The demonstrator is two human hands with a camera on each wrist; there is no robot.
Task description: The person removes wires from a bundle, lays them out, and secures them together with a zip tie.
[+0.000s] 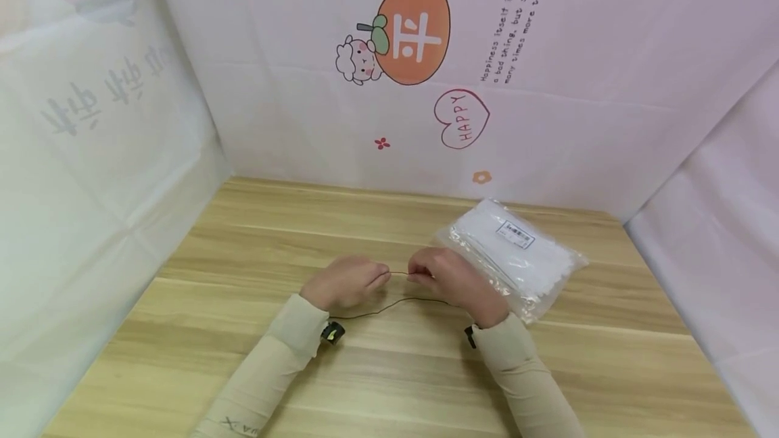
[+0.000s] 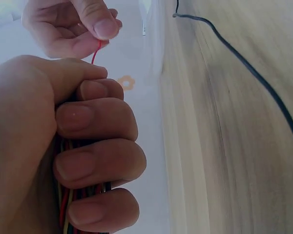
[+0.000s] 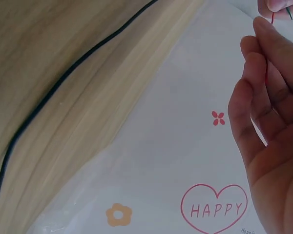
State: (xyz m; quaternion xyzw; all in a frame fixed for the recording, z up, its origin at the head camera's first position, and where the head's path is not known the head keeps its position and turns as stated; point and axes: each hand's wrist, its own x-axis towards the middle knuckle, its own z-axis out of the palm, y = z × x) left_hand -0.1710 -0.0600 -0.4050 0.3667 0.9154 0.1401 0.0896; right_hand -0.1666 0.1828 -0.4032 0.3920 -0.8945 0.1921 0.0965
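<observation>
In the left wrist view, my left hand (image 1: 345,282) curls its fingers around a bundle of thin coloured wires (image 2: 71,207), with red, yellowish and dark strands visible. A red wire (image 2: 94,52) comes out at its thumb and runs to my right hand (image 1: 453,282), which pinches it between thumb and index finger. The two hands are a short way apart in the head view, with a thin strand between them. A dark wire (image 1: 402,301) stretches below both hands; one loose end of this dark wire (image 3: 63,75) shows in the right wrist view.
Beside the right hand lies a clear plastic bag (image 1: 517,249) with white contents and a printed label. The wood-grain table (image 1: 389,370) is bounded by printed white cloth (image 1: 292,120) at the back and sides. Dark straps (image 1: 332,332) sit at the wrists.
</observation>
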